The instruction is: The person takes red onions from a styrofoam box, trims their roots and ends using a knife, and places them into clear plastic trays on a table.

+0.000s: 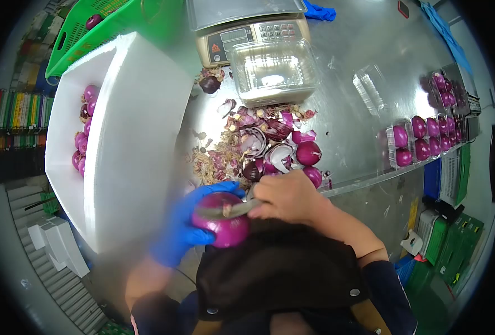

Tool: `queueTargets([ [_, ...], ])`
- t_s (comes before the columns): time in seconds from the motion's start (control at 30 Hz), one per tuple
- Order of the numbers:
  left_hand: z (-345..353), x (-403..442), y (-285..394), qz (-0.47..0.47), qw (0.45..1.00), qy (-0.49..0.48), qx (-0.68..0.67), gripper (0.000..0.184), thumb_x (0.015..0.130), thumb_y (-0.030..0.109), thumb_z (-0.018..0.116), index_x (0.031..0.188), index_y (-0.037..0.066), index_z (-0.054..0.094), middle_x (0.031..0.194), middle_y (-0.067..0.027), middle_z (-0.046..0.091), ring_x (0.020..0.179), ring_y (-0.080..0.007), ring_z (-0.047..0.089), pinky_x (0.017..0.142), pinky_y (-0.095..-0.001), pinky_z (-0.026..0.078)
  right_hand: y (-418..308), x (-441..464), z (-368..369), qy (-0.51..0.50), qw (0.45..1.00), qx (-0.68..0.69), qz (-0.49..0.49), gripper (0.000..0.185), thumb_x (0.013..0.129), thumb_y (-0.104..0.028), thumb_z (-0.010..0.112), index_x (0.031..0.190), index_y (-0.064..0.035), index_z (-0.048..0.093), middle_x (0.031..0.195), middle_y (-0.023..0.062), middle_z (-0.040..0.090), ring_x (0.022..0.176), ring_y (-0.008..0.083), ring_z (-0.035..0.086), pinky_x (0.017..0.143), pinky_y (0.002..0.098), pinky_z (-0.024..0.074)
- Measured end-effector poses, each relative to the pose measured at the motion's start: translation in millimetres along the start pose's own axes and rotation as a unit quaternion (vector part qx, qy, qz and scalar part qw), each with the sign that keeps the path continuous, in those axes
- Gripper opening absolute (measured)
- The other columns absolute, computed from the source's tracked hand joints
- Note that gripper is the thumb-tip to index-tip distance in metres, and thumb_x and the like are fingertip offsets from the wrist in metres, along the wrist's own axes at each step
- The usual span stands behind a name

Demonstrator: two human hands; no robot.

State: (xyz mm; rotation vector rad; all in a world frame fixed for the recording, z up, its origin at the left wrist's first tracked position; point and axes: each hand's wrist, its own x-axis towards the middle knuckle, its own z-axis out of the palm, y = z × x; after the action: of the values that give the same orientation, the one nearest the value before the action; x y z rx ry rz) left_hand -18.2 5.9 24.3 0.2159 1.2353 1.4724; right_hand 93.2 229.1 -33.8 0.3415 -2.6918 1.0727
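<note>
My left hand (189, 220), in a blue glove, is wrapped round a large peeled purple onion (228, 231) in front of my apron. The stubby end of the onion faces up. My bare right hand (283, 195) is closed on a grey metal cutting tool (242, 209) that lies across that end. Blur and my fingers hide whether it is a knife or scissors. Just beyond my hands lies a heap of onion skins (253, 139) and root trimmings, with a shiny onion (309, 153) at its right side.
A white foam box (138, 123) with onions stands left, before a green basket (105, 33). Behind the heap, a clear plastic tray (275, 75) leans by a scale (250, 36). Packed onions (419, 127) line the table's right edge; a clear container (368, 89) lies nearer.
</note>
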Motion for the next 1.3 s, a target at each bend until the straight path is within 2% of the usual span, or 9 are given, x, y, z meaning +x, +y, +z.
queueTargets([
  [0.23, -5.1, -4.8, -9.3, 0.037, 0.985, 0.163, -0.041, 0.101, 0.059, 0.035, 0.086, 0.141, -0.006, 0.044, 0.133, -0.0187, 0.056, 0.127, -0.028, 0.054, 0.111, -0.0402, 0.041, 25.5, -28.5, 26.2, 0.052, 0.99, 0.11, 0.071, 0.039, 0.091, -0.044, 0.063, 0.075, -0.0092, 0.055, 0.067, 0.0071, 0.054, 0.058, 0.0291, 0.058, 0.048, 0.0399, 0.0436],
  [0.37, -12.5, -5.2, -30.3, 0.021, 0.95, 0.105, -0.293, 0.112, 0.075, 0.051, 0.08, 0.155, 0.003, 0.017, 0.139, -0.0212, 0.048, 0.126, -0.0377, 0.053, 0.108, -0.0575, 0.042, 34.4, -9.4, 31.1, -0.022, 0.984, -0.007, 0.174, 0.038, 0.092, -0.044, 0.062, 0.075, -0.0101, 0.057, 0.067, 0.0084, 0.056, 0.057, 0.0317, 0.058, 0.048, 0.0415, 0.044],
  [0.63, 0.4, -6.0, -55.4, -0.002, 0.961, 0.147, -0.235, 0.104, 0.082, 0.064, 0.067, 0.153, 0.005, 0.02, 0.15, -0.025, 0.036, 0.134, -0.0473, 0.041, 0.105, -0.0636, 0.042, -4.4, 5.5, -2.3, 0.049, 0.999, -0.011, -0.02, 0.045, 0.085, -0.054, 0.066, 0.072, -0.013, 0.052, 0.063, 0.0025, 0.045, 0.048, 0.0201, 0.054, 0.043, 0.0335, 0.039],
  [0.7, 4.1, -3.1, -55.1, -0.016, 0.902, 0.137, -0.41, 0.102, 0.082, 0.067, 0.064, 0.152, 0.005, 0.023, 0.151, -0.0252, 0.034, 0.134, -0.0478, 0.04, 0.106, -0.0629, 0.042, -3.3, 4.7, 2.2, 0.052, 0.997, -0.049, -0.035, 0.045, 0.083, -0.054, 0.067, 0.072, -0.0144, 0.052, 0.063, 0.0009, 0.044, 0.048, 0.0169, 0.054, 0.042, 0.0314, 0.038],
  [0.8, 9.1, -0.4, -47.3, -0.038, 0.917, 0.113, -0.381, 0.102, 0.082, 0.067, 0.065, 0.152, 0.004, 0.024, 0.151, -0.0259, 0.034, 0.134, -0.0487, 0.04, 0.106, -0.0621, 0.042, 5.4, 2.9, 7.0, 0.055, 0.996, -0.066, -0.019, 0.045, 0.082, -0.055, 0.068, 0.071, -0.0142, 0.051, 0.062, 0.0002, 0.043, 0.048, 0.0163, 0.054, 0.041, 0.0315, 0.0382],
  [0.9, 17.1, 1.1, -41.1, -0.011, 0.855, 0.109, -0.506, 0.057, 0.105, 0.037, 0.04, 0.14, -0.008, 0.034, 0.138, -0.0359, 0.043, 0.125, -0.0511, 0.05, 0.1, -0.0622, 0.049, 3.5, 5.9, 3.3, 0.037, 0.997, -0.062, -0.03, 0.044, 0.081, -0.055, 0.069, 0.072, -0.0147, 0.054, 0.063, 0.0002, 0.044, 0.049, 0.0155, 0.054, 0.041, 0.0316, 0.0393],
  [1.03, 19.6, 3.5, -37.1, -0.043, 0.928, 0.119, -0.351, 0.105, 0.081, 0.061, 0.07, 0.153, 0.003, 0.019, 0.147, -0.0311, 0.036, 0.13, -0.0513, 0.043, 0.104, -0.0606, 0.045, 9.1, 3.5, 6.8, 0.041, 0.996, -0.072, -0.017, 0.038, 0.084, -0.05, 0.067, 0.072, -0.0156, 0.056, 0.063, 0.0007, 0.045, 0.052, 0.0154, 0.056, 0.042, 0.0317, 0.0407],
  [1.1, -1.4, -4.6, -54.3, -0.027, 0.902, 0.129, -0.411, 0.106, 0.08, 0.058, 0.071, 0.154, 0.004, 0.017, 0.145, -0.034, 0.037, 0.127, -0.0519, 0.046, 0.103, -0.0596, 0.046, 48.8, -24.4, 29.3, 0.013, 0.989, -0.146, 0.009, 0.035, 0.087, -0.045, 0.066, 0.072, -0.0149, 0.056, 0.064, 0.0016, 0.047, 0.053, 0.0165, 0.057, 0.043, 0.0322, 0.042],
  [1.3, -7.5, 0.4, -45.5, 0.045, 0.879, 0.136, -0.454, 0.104, 0.079, 0.047, 0.076, 0.154, 0.005, 0.019, 0.142, -0.035, 0.04, 0.122, -0.0494, 0.051, 0.104, -0.0585, 0.046, 30.5, -19.3, 24.2, -0.061, 0.967, 0.142, 0.202, 0.03, 0.087, -0.036, 0.07, 0.099, -0.0094, 0.063, 0.076, 0.0089, 0.063, 0.068, 0.0298, 0.064, 0.063, 0.0444, 0.0506],
])
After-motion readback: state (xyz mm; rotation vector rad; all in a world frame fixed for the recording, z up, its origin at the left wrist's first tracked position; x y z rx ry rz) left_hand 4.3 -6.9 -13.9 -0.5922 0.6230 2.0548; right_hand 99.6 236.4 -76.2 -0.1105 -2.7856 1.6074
